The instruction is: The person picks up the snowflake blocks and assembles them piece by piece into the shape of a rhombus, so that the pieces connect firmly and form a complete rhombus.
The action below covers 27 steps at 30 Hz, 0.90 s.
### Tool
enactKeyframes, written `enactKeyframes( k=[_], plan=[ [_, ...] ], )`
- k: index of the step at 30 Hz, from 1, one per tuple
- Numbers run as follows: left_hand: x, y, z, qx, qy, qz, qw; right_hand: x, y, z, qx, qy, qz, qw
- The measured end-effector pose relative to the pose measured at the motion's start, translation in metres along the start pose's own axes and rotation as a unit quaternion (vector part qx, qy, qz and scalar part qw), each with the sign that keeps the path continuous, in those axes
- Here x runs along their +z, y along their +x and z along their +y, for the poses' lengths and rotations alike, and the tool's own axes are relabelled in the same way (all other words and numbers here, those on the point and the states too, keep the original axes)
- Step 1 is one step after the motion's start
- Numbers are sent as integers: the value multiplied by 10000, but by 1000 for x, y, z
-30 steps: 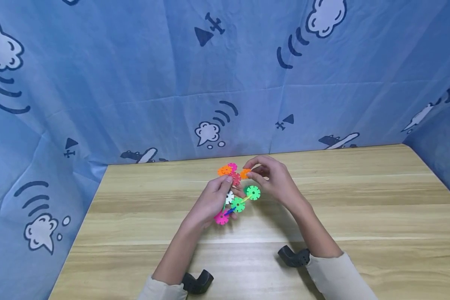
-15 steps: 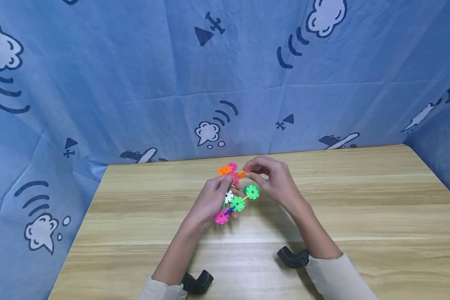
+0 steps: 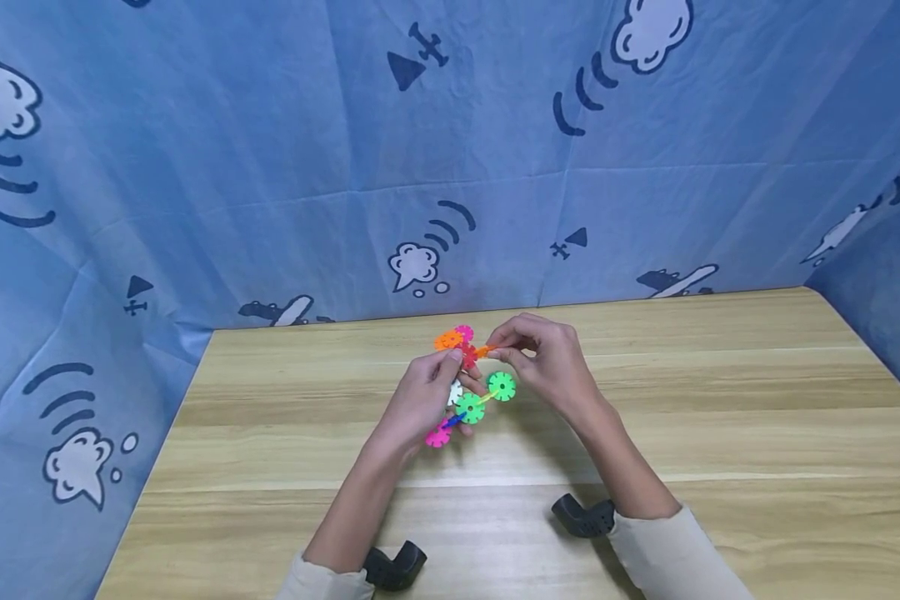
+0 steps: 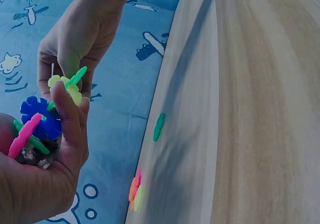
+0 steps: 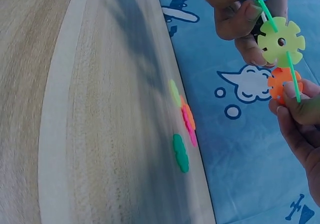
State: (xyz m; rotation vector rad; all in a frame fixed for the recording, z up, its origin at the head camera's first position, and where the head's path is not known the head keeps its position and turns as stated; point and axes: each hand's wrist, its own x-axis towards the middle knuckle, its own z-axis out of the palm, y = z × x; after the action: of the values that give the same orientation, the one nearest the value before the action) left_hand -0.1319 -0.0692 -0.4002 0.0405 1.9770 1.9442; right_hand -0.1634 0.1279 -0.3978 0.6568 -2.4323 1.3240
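Observation:
A chain of slotted plastic discs hangs from my left hand (image 3: pixel 429 387), whose thumb and fingers pinch it near a red disc (image 3: pixel 469 357). Below show a white disc (image 3: pixel 456 392), two green discs (image 3: pixel 470 408), an edge-on yellow disc (image 3: pixel 489 397), a blue disc (image 3: pixel 454 421) and a pink disc (image 3: pixel 438 436). My right hand (image 3: pixel 543 350) pinches an orange disc (image 5: pixel 278 86), seen edge-on in the head view, right at the red disc's rim. In the right wrist view a yellow disc (image 5: pixel 281 42) and thin green edges overlap this spot. Fingers partly hide the chain.
Loose discs lie near the table's back edge: an orange disc (image 3: pixel 447 340), a pink disc (image 3: pixel 464 332), a yellow-green disc (image 5: pixel 174 92) and a dark green disc (image 5: pixel 180 153). Blue patterned cloth (image 3: pixel 360 242) rises behind the wooden table (image 3: pixel 285 433). Black curved devices (image 3: pixel 583 517) sit at both cuffs.
My right hand has turned the orange disc from face-on to edge-on and brought it left against the red disc. The chain in my left hand has shifted and tilted slightly.

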Motion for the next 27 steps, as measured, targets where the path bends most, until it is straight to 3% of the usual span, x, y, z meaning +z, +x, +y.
enactKeyframes(
  k=[14, 21, 27],
  plan=[
    [0, 0, 1, -161, 189, -107, 9996, 0, -2, -2, -300, -169, -121, 9993],
    [-2, 1, 1, -18, 106, 232, 9997, -4, 2, -5, 359, -172, -445, 9982],
    [-1, 3, -1, 12, -155, 368, 9992, -9, 2, 3, 1115, -335, -1260, 9852]
  ],
)
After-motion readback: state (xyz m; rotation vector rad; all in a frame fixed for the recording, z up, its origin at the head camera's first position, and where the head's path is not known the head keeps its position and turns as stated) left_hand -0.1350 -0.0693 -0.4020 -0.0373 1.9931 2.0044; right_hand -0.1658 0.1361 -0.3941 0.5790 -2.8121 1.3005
